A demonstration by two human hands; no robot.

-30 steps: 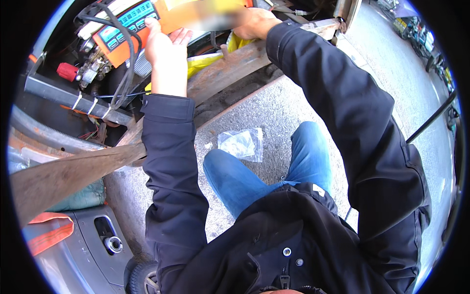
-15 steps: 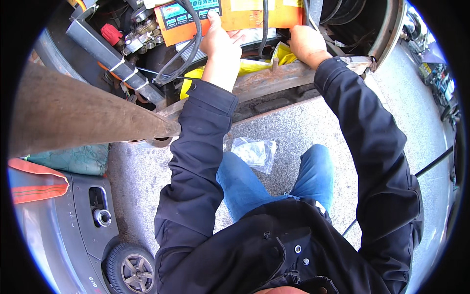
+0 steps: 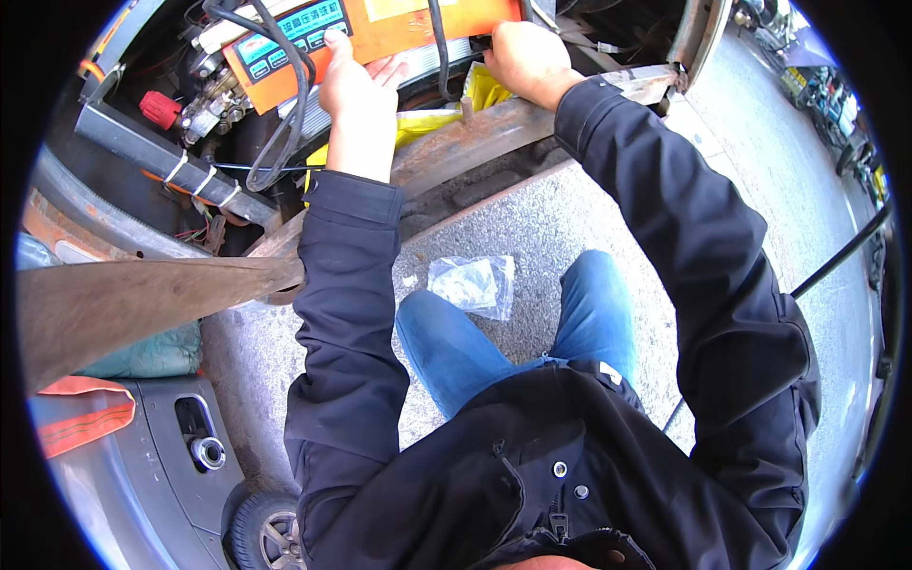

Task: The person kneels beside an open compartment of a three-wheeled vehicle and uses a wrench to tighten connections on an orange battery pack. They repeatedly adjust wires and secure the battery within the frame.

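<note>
My left hand is palm up at an orange unit with a blue label panel, its thumb on the panel and its fingers outstretched along the lower edge. My right hand is curled at the unit's right end, just above a rusty rail; its fingertips and whatever they hold are hidden. Black cables loop down left of my left hand. Yellow material lies between unit and rail. Metal fittings and a red knob are at the unit's left.
A wide brown beam reaches in from the left, above a grey vehicle part with a wheel and an orange strap. A plastic bag lies on the pavement by my knees. Parked vehicles line the right.
The view has shifted back and forth, moving everything in the picture. My hands stay at about the same places on the orange unit, with little visible change.
</note>
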